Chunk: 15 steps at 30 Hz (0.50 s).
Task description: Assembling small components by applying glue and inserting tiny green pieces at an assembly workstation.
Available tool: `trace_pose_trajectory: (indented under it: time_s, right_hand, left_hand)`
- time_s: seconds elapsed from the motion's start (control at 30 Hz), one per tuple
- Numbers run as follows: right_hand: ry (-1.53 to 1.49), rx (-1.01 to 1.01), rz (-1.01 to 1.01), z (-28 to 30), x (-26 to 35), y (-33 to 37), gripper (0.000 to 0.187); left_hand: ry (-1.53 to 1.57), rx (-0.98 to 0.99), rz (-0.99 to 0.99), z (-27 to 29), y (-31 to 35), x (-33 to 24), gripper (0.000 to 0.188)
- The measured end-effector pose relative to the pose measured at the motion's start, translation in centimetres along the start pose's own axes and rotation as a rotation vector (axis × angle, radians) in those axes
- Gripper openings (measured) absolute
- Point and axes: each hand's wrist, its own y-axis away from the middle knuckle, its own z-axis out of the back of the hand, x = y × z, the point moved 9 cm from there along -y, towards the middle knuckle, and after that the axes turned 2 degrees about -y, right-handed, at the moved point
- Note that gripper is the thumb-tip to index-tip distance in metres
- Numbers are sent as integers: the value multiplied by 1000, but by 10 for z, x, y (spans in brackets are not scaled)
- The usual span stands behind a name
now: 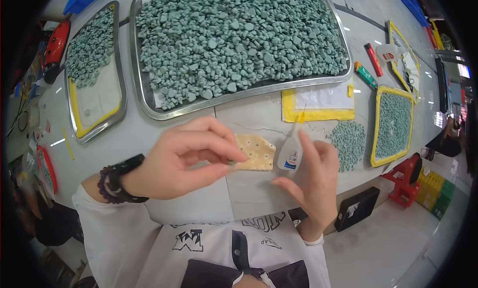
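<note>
Your left hand (191, 156): grip narrow, fingertips pinching a small piece (232, 164) by the left end of the dotted tan pad (258, 153) on the counter (254, 191) | your right hand (318, 176): grip wide, thumb and forefinger spread beside the white bottle (290, 152); contact unclear.

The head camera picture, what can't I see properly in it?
All in the head view:
Tiny greenish piece at the fingertips of the left hand: too small to tell its shape.
Flat tan white-spotted pad: left end hidden behind the left hand.
Big silver metal tray: far end cut off by the top edge.
White plastic bottle with yellow tip: the right hand overlaps it; touching unclear.
</note>
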Motion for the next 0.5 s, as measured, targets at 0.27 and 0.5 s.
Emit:
trace_pose_trajectory:
  time_s: [0.27, 0.5]
  right_hand:
    - [-224, -37, 108, -7, 8, 3, 63]
    - [-1043, -317, 197, -7, 18, 15, 69]
  left_hand:
    - [282, 14, 212, -15, -17, 59, 24]
    - [257, 71, 229, -12, -21, 60, 24]
